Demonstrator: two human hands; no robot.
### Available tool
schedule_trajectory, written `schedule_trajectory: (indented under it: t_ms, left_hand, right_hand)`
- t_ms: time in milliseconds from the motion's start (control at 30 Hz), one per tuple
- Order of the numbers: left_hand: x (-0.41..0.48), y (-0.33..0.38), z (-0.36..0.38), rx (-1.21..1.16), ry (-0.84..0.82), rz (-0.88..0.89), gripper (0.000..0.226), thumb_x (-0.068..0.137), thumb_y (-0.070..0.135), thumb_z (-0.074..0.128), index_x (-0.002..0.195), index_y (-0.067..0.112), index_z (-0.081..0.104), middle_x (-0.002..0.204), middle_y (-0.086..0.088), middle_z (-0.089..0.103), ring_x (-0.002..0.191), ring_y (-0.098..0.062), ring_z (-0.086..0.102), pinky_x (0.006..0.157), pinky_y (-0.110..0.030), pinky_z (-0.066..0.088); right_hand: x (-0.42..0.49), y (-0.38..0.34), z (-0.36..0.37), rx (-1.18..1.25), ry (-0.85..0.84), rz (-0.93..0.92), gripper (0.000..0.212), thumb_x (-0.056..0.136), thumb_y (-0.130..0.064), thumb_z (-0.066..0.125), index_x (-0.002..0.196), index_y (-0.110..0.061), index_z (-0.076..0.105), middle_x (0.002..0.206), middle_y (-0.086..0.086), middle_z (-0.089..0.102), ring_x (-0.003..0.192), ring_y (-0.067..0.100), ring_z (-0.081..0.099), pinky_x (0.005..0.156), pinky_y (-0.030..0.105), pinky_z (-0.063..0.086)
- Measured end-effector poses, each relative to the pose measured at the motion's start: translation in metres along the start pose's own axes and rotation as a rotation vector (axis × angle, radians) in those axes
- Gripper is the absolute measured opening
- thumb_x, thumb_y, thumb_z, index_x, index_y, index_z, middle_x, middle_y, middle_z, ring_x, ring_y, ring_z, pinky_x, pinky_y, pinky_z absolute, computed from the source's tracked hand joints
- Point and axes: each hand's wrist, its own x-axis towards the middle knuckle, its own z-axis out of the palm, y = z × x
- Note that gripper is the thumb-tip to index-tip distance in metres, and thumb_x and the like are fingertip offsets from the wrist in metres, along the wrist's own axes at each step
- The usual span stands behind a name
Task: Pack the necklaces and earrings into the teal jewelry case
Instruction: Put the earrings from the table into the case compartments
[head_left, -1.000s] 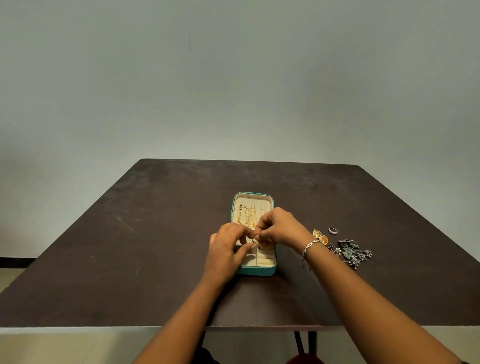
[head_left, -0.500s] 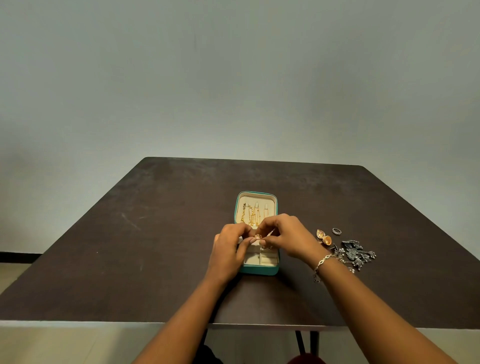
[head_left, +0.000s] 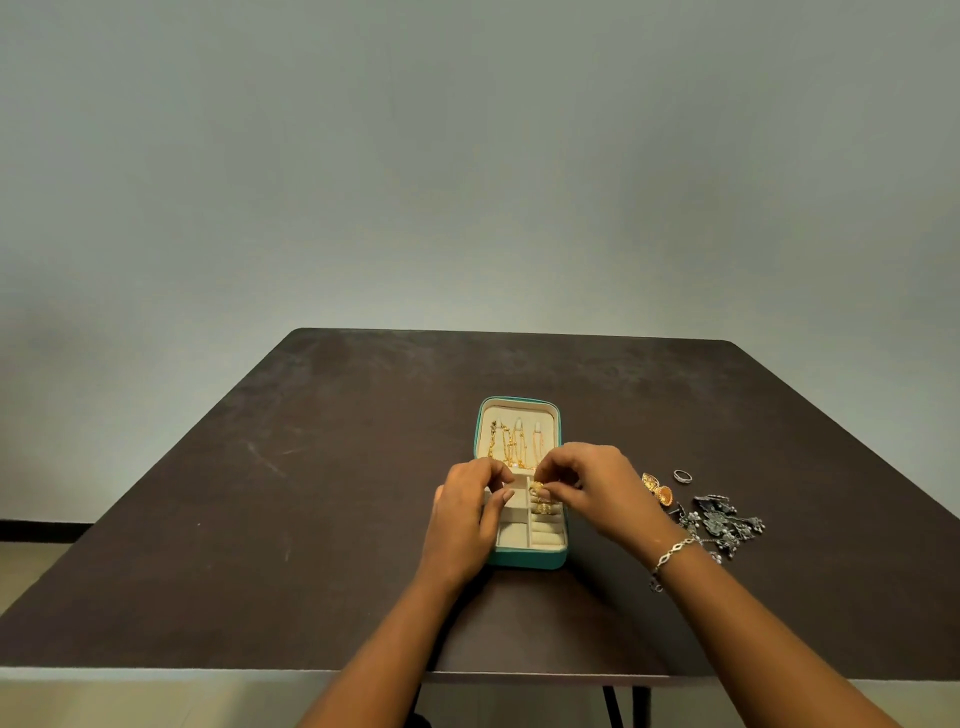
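The open teal jewelry case (head_left: 524, 558) lies mid-tabletop (head_left: 311, 493), gold necklaces (head_left: 506, 447) in its lid. The right hand (head_left: 597, 483) pinches a small gold piece (head_left: 537, 487) over its right compartments. The left hand (head_left: 462, 519) curls against its left wall, grip unclear. A gold earring (head_left: 658, 491) lies to the right.

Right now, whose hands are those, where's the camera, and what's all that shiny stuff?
They are a person's two bare hands; no machine here. The camera sits on the person's head, looking down. On the table lies an open teal case with necklaces in its lid. The right hand pinches a gold piece over the case. The left hand rests against the case's side; whether it grips, I can't tell. To the right lie a gold earring, a ring and dark jewelry.
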Motion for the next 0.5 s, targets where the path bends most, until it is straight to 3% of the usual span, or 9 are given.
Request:
schedule_trajectory:
  t_ms: [500]
  left_hand:
    - [-0.001, -0.001, 0.0, 0.009, 0.009, -0.032, 0.019, 0.09, 0.008, 0.048, 0.092, 0.027, 0.046, 0.101, 0.014, 0.046, 0.106, -0.007, 0.047, 0.093, -0.035, 0.044]
  right_hand:
    - [-0.014, 0.002, 0.008, -0.251, -0.102, -0.044, 0.019, 0.089, -0.027, 0.055, 0.105, -0.022, 0.063, 0.107, -0.002, 0.06, 0.095, 0.015, 0.055, 0.076, 0.028, 0.045]
